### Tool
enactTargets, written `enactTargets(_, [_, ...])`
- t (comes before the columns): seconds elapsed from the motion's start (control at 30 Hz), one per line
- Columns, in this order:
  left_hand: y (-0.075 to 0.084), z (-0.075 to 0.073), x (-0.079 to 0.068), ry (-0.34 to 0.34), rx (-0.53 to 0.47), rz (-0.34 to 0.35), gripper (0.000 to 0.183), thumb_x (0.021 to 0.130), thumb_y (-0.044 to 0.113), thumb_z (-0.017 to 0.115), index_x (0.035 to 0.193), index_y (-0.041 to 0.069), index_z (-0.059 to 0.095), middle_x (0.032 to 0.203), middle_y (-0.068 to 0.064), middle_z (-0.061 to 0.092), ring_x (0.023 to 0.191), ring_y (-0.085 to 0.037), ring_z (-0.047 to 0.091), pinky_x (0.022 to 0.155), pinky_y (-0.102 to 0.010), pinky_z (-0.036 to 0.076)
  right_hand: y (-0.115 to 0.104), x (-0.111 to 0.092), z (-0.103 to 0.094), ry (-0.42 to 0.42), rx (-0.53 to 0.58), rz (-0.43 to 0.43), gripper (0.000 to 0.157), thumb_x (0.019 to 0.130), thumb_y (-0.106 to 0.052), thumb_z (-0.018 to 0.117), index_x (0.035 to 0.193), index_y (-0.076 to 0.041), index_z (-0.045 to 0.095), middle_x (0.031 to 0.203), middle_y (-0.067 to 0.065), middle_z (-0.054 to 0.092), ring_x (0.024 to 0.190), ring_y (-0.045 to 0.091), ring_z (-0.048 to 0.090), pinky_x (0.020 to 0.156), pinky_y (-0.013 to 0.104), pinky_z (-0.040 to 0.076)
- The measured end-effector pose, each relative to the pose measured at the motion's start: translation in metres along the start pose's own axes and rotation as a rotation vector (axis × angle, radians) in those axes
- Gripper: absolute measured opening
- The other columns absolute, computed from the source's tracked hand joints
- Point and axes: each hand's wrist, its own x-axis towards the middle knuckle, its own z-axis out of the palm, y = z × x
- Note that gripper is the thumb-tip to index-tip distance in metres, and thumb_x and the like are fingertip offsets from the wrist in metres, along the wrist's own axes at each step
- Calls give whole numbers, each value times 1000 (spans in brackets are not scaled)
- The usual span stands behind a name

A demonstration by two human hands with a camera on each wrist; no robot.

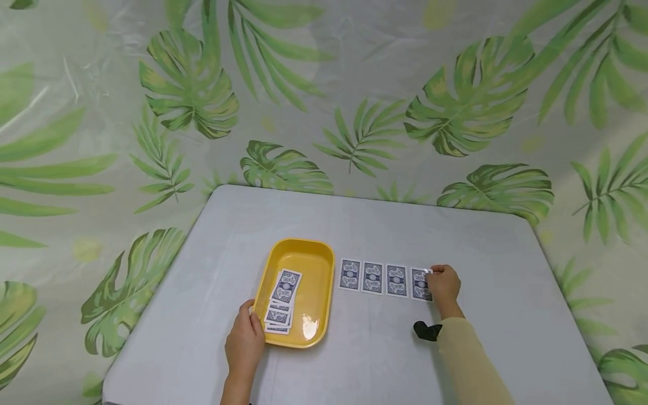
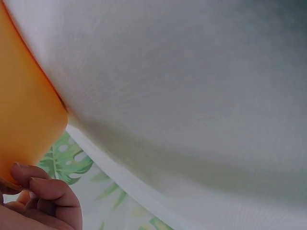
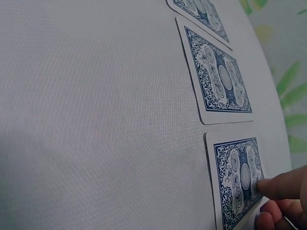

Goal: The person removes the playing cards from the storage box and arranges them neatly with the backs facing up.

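My left hand (image 1: 245,340) grips the left rim of a yellow tray (image 1: 324,304), its fingers curled at the edge in the left wrist view. Inside that tray lies an overlapping pile of playing cards (image 1: 286,286), blue patterned backs up. To the right, several face-down cards form a row on the table. At the row's right end my right hand (image 1: 445,287) pinches the last playing card (image 1: 420,284) by its right edge. The right wrist view shows the thumb (image 3: 280,186) on the card's back and the other fingers curled by its edge.
A white cloth covers the table (image 1: 364,360). The neighbouring card (image 1: 396,280) lies just left of the held one, with a narrow gap. A black strap end (image 1: 427,331) sticks out beside the right cuff. Behind the table hangs a leaf-patterned sheet (image 1: 364,84).
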Motion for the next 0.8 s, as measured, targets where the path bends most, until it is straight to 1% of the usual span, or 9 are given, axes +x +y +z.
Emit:
enactTargets(0.2, [0,0,1,-5,7,-9,31,98,9,47,126,-2,53,100,-26,65,63,-29,54,55,-46,44,0,0,0,-9,0,-2,25,91,-4,54,112,8,56,106,25,58,97,37,54,84,47,43])
enactTargets(0.3, [0,0,2,-9,10,-12,31,99,9,47,127,-2,53,101,-27,65,62,-28,54,55,-45,44,-2,-4,0,-9,11,-27,27,90,-5,54,113,8,56,107,26,58,98,38,54,85,47,41])
enactTargets(0.4, [0,0,1,-8,8,-11,31,98,9,47,127,-2,53,102,-27,65,63,-29,54,55,-46,44,-8,-12,1,-16,30,-65,28,90,-6,55,114,8,56,106,25,59,97,37,54,83,46,40])
enactTargets(0.57, [0,1,0,3,4,-4,31,98,9,48,126,-2,53,102,-27,65,65,-30,56,56,-47,45,-20,-22,8,-8,72,-128,26,90,-8,57,111,5,60,99,22,59,92,34,54,78,42,40])
enactTargets(0.67, [-1,1,0,8,4,2,30,98,9,48,126,-2,54,101,-27,65,65,-31,56,56,-47,45,-27,-26,14,-15,97,-140,25,89,-9,59,111,4,62,98,20,59,90,32,53,75,40,40])
enactTargets(0.8, [-1,0,1,-3,9,-3,31,98,8,48,127,-2,53,101,-27,65,62,-27,53,54,-44,43,-36,-32,19,-33,103,-162,24,89,-10,61,109,2,65,95,17,60,89,31,54,74,38,40])
